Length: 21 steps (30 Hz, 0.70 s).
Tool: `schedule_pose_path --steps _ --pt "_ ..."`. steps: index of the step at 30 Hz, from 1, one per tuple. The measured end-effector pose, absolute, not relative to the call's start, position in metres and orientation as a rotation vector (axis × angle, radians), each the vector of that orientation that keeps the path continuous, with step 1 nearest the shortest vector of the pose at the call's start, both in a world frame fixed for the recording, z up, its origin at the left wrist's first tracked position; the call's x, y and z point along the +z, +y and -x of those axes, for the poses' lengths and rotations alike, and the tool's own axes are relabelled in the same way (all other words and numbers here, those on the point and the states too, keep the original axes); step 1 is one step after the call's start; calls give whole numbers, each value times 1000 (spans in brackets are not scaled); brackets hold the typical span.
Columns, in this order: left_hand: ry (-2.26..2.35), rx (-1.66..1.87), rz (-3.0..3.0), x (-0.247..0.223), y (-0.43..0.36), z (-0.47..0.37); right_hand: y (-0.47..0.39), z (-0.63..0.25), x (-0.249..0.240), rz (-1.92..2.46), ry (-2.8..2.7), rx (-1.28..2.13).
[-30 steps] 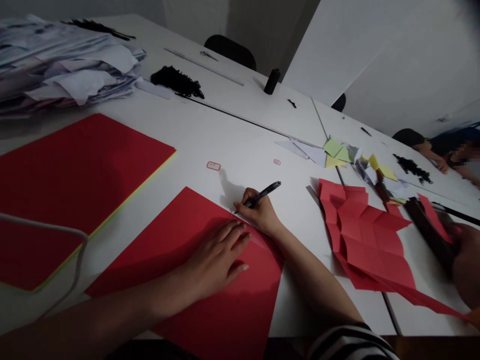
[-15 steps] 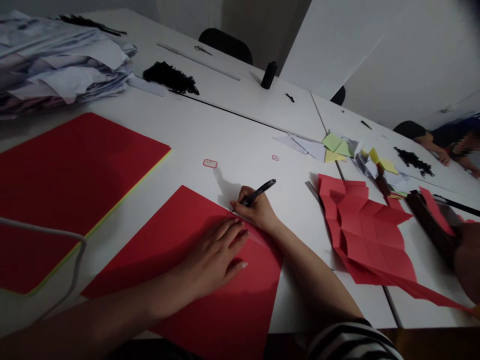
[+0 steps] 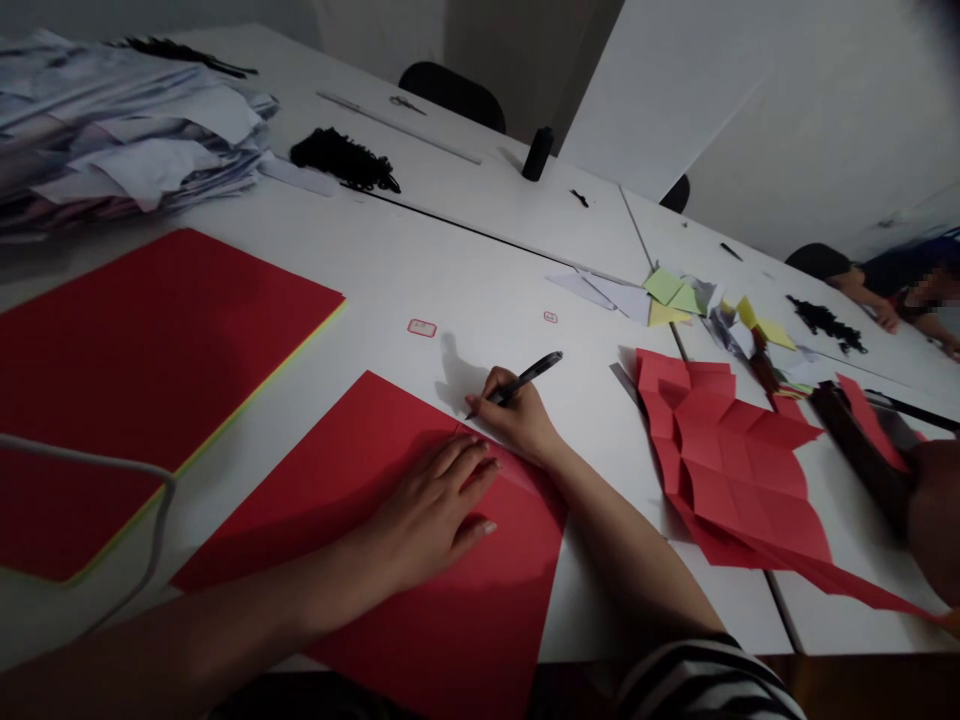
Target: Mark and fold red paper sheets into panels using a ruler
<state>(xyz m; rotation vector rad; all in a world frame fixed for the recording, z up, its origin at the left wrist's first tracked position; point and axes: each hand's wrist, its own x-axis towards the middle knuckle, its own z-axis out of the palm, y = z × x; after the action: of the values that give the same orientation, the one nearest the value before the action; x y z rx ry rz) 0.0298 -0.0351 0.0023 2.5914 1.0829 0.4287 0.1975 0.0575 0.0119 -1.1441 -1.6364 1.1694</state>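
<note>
A red sheet of paper [image 3: 300, 490] lies flat in front of me, one corner pointing away. My left hand [image 3: 435, 510] rests flat on it with fingers spread. Just beyond those fingertips, my right hand [image 3: 517, 415] grips a black pen [image 3: 536, 368], its tip close to the sheet's far edge. Whether the tip touches the paper I cannot tell. A short dark line shows on the paper between the two hands. On the table past the sheet are two small red-bordered labels, one to the left [image 3: 422, 328] and one to the right [image 3: 550, 317].
A stack of red sheets [image 3: 165, 340] with a yellow-green edge lies left, under a grey cable [image 3: 82, 455]. Piled papers [image 3: 142, 140], black cords [image 3: 345, 160] and a black bottle [image 3: 538, 155] stand farther back. Creased red paper [image 3: 739, 460] lies right, near another person's hand [image 3: 934, 520].
My right hand has lifted slightly and shifted right, drawing the pen tip away from the line on the sheet. My left hand stays in place on the paper.
</note>
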Motion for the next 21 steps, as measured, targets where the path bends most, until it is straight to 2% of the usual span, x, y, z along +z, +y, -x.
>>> schedule_pose_path --steps 4,9,14,21 --pt "1056 492 -2618 -2 -35 -29 58 -213 35 1093 -1480 1223" --pt "1031 523 -2638 -6 -34 -27 20 -249 57 1138 -1721 1020" --pt "1070 574 -2627 -12 -37 -30 -37 -276 38 1121 -2209 762" --pt "1026 672 -2525 5 -41 -43 -58 -282 23 1102 -2432 521"
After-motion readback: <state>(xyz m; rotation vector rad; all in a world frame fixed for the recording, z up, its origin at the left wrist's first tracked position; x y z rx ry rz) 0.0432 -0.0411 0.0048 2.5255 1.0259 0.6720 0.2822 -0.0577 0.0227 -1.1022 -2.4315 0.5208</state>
